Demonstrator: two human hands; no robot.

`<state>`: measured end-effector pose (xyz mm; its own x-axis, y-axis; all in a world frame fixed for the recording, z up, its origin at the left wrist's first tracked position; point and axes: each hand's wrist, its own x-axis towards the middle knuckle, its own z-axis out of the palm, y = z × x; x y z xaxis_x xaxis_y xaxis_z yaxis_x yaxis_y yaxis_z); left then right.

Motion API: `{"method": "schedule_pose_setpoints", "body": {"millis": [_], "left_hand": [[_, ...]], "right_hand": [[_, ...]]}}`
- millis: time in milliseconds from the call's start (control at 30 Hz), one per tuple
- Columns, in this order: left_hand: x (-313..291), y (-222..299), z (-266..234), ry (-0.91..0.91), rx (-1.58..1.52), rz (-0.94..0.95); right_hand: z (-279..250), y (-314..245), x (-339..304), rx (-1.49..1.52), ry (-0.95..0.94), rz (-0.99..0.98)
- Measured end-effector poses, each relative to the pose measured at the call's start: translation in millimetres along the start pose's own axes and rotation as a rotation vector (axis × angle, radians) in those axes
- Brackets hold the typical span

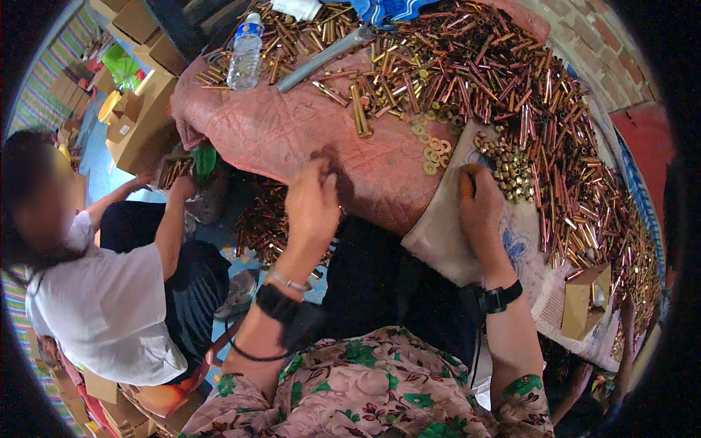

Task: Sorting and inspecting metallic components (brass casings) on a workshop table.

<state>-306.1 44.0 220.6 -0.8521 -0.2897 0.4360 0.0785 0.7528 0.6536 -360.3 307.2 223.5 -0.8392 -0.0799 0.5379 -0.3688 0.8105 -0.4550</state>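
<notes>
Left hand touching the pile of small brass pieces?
No, the pile of small brass pieces lies by the right hand, clearly apart from the left hand.

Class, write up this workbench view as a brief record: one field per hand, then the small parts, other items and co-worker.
Left hand: fingers curled, over the pink cloth's near edge; grip unclear
Right hand: over the pale cloth, beside small metal nuts; grip unclear
Small parts: flat washers left of the nuts; rod-shaped metal parts heaped beyond
Other items: upright clear plastic bottle, grey pipe
Co-worker: at left, white shirt
</notes>
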Motion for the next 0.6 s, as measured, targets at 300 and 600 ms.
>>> {"method": "schedule_pose_setpoints", "body": {"millis": [300,600], "left_hand": [[74,44,58,-0.111,0.364,-0.138],[56,34,23,-0.397,-0.242,-0.439]], "right_hand": [[2,-1,-3,-0.022,0.038,-0.058],[-2,-1,-8,0.063,0.086,-0.077]]}}
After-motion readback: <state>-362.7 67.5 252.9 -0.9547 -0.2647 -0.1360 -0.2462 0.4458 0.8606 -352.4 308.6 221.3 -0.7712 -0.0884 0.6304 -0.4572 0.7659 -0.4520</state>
